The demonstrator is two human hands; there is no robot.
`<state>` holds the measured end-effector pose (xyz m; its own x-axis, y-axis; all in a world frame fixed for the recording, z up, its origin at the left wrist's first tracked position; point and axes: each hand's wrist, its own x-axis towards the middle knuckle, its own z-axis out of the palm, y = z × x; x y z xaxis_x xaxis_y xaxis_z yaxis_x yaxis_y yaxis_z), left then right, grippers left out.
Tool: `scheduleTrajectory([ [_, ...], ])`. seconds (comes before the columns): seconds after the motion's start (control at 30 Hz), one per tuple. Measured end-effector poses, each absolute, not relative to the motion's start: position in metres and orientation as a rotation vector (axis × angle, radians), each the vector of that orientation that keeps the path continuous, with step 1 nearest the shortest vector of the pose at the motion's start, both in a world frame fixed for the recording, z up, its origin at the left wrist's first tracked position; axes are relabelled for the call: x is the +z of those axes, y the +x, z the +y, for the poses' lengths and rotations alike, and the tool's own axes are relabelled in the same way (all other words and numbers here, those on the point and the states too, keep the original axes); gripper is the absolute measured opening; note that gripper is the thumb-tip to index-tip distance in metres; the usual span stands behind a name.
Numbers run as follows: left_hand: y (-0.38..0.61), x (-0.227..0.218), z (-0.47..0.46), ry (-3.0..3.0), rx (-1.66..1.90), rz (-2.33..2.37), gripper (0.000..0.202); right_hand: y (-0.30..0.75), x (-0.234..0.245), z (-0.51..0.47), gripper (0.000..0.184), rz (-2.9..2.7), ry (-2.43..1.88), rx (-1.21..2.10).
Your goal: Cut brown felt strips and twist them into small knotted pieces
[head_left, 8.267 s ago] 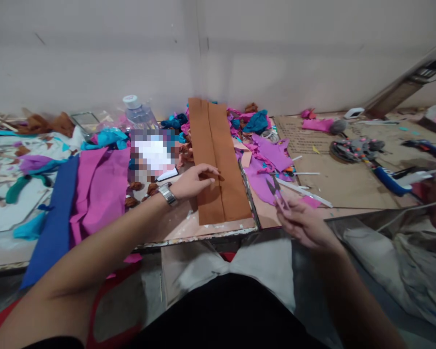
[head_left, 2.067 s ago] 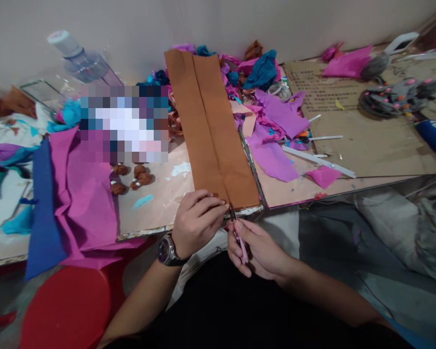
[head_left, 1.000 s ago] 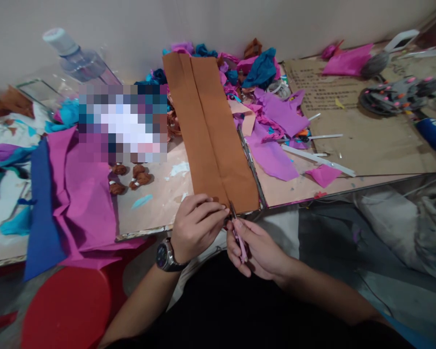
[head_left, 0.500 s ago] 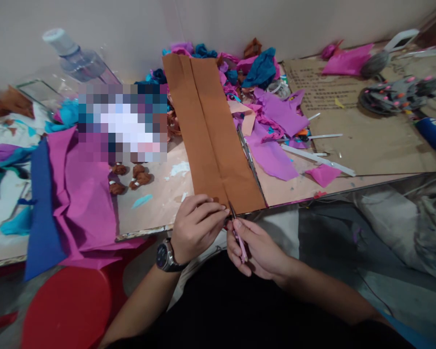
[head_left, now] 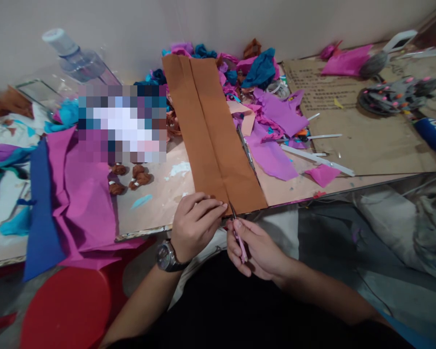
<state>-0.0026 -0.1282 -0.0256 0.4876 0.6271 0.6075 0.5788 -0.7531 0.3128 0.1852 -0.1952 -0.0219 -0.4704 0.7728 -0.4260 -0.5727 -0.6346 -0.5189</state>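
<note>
A long sheet of brown crepe paper [head_left: 210,131], creased lengthwise, lies across the table with its near end at the front edge. My left hand [head_left: 198,223], with a watch on the wrist, pinches the near left corner of this sheet between thumb and fingers. In my right hand [head_left: 256,247] is a pair of pink-handled scissors [head_left: 241,245]; its blades point away from me and meet the sheet's near edge, close to the crease. The lower blade is hidden by the paper.
Crumpled purple paper [head_left: 272,155] and other scraps lie right of the sheet. Pink paper [head_left: 85,194] and blue paper [head_left: 43,208] hang over the edge at left. Small brown bundles [head_left: 140,177] sit nearby. A bottle [head_left: 82,60] stands behind. A red stool [head_left: 67,310] is below.
My left hand has shifted very slightly up and left along the paper's edge. The scissor blades look a little closer together; my right hand stays in nearly the same spot.
</note>
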Motion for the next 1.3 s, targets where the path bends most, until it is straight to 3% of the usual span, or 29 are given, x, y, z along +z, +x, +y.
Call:
scheduleTrajectory([
  [1.3, -0.0032, -0.0225, -0.1376, 2.716, 1.119, 0.978, 0.031, 0.1819, -0.0223, -0.1979, 0.042, -0.372, -0.823, 2.094],
])
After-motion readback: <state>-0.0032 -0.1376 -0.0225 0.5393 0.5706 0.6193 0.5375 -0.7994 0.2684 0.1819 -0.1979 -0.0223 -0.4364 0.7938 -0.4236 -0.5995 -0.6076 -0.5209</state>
